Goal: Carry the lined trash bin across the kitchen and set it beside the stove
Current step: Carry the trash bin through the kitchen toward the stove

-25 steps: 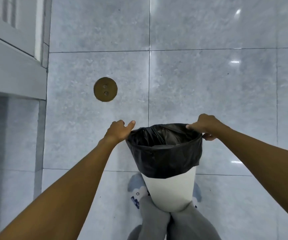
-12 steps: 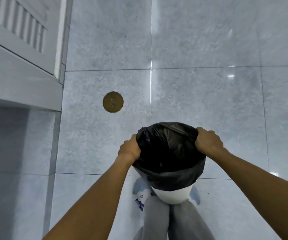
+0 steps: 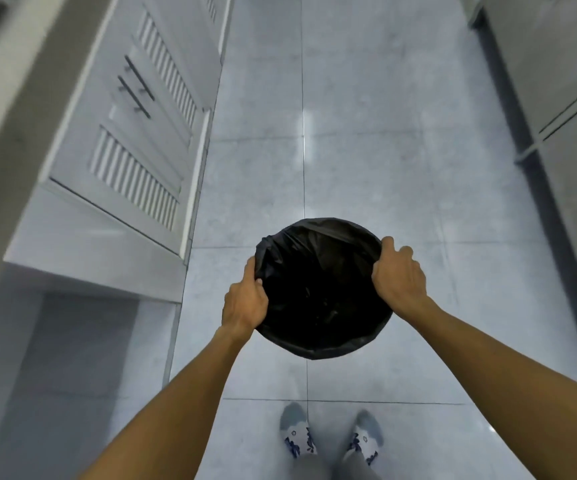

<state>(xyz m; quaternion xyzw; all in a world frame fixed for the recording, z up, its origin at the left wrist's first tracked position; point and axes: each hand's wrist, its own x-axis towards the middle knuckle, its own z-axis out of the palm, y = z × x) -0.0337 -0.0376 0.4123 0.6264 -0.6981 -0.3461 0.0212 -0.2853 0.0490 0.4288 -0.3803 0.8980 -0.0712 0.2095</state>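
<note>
**Bin held at the rim, carry under way**

While both hands grip the rim, the lined trash bin hangs in front of the person, above the tiled floor, mouth straight up toward the camera. Its long axis runs vertical, seen nearly end-on, so only the black liner and the dark inside show; the bin's wall is hidden beneath.

Left hand is closed over the bin's left rim, fingers curled onto liner plastic. Right hand is clamped on the bin's right rim, thumb side up, fingers wrapped outside. Both pinch liner and rim together, as far as can be told.

Left of the bin, louvred cabinet doors with dark bar handles. Right of the bin, well apart, more grey cabinet fronts. Behind the bin, nearest the camera, feet in patterned slippers. No stove visible.

Risks, judged:
- the liner may slip off the rim under the grip, so the bin could drop
- the bin hides the floor below it, so a misstep is possible
- swinging left could knock the cabinet doors
- tilting the axis would spill any contents
</note>
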